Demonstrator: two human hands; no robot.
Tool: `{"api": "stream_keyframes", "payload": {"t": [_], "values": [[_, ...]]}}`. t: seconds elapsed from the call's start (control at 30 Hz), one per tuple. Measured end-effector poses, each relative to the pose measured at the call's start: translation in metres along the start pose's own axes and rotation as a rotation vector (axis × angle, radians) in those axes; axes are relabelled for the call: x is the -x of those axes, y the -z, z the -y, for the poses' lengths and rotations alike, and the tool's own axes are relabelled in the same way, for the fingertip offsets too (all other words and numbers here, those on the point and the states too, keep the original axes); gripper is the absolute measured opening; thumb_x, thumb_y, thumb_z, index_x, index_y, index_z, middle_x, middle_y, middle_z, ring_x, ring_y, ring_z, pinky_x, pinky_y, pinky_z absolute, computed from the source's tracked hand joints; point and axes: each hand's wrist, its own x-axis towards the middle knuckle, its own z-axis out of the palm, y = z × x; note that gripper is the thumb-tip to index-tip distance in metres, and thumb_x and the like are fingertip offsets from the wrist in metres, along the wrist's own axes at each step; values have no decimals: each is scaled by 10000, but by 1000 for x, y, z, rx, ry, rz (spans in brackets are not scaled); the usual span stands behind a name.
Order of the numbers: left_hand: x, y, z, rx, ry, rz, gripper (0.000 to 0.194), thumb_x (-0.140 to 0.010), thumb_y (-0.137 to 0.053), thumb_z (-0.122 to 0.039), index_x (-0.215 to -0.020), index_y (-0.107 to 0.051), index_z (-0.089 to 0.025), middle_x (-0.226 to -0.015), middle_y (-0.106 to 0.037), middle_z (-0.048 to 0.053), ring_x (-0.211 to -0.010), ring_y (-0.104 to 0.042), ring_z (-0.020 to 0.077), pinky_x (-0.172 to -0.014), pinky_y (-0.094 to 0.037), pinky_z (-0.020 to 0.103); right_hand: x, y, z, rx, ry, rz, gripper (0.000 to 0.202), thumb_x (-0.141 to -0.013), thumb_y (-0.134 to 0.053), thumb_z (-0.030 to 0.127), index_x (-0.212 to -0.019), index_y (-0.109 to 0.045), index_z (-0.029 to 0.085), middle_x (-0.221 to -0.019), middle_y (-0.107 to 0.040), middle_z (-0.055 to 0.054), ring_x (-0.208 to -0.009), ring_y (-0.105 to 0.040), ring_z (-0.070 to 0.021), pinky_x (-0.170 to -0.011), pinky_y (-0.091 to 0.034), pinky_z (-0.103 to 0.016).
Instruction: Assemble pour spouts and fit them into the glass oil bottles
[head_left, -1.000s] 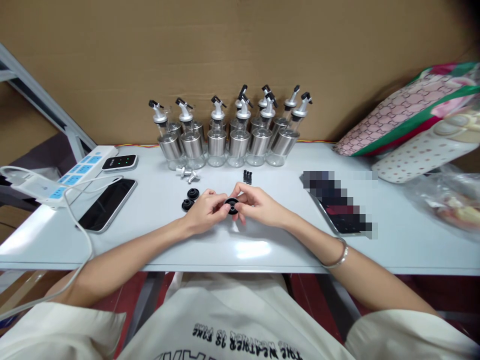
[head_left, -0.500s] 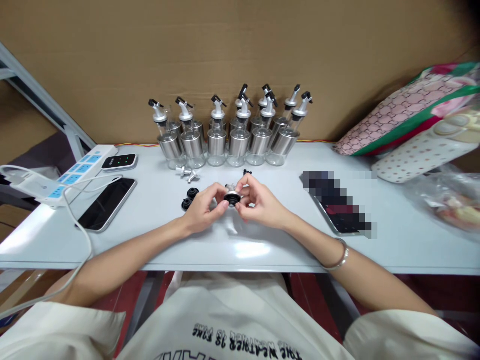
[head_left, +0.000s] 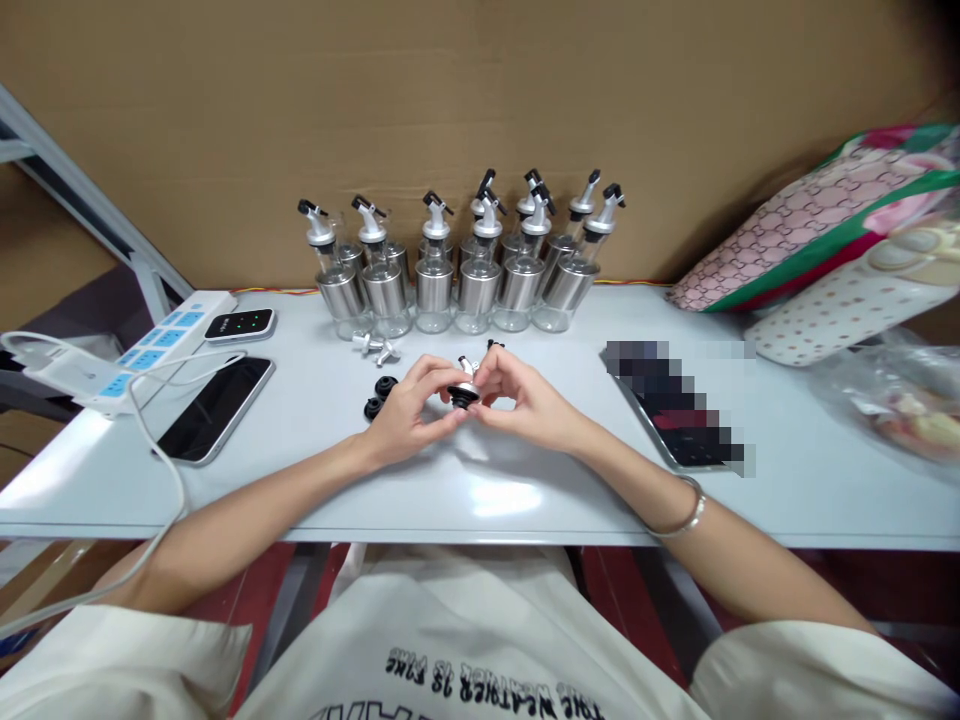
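Between my two hands, over the front middle of the table, is a silver pourer spout with a ribbed black stopper at its base. My left hand pinches it from the left, thumb low and fingers on top. From the other side my right hand grips it with thumb and fingertips. Black ribbed stoppers lie just left of my left hand. Silver spout pieces rest behind them. Small black parts show behind my right hand, partly covered by it.
Rows of glass-and-steel oil bottles with spouts stand along the cardboard at the back. At left are a power strip, a small device and a phone. A partly blurred phone, a patterned bag and a tumbler lie right.
The pourer has been tilted between my fingers, so its spout now points up and the black stopper faces lower. My hands have otherwise barely shifted.
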Motion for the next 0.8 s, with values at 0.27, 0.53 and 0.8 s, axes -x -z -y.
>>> {"api": "stream_keyframes", "payload": {"t": [0.27, 0.53, 0.8], "values": [[-2, 0, 5, -10, -39, 17, 242, -874, -566, -282, -1100, -515, -210, -1077, -531, 70, -1023, -539, 177, -905, -459, 329, -3, 14, 4, 71, 1, 62, 229, -753, -679, 308, -851, -505, 195, -852, -615, -25, -765, -611, -161, -696, -477, -278], [0, -1, 7, -47, -67, 116, 247, -862, -539, -204, -1100, -475, -196, -1033, -605, 59, -955, -591, 160, -861, -471, 294, -11, 80, -15, 642, -110, -327, 120, -806, -544, 208, -842, -642, 148, -755, -650, -55, -661, -565, -170, -694, -443, -307], [-3, -4, -5, -336, -313, 250, 235, -809, -485, -159, -1040, -523, -187, -892, -555, 48, -860, -541, 168, -832, -451, 306, -11, 65, -39, 888, -40, 16, 264, -839, -458, 106, -963, -690, 113, -918, -643, -116, -766, -578, -191, -751, -438, -292]]}}
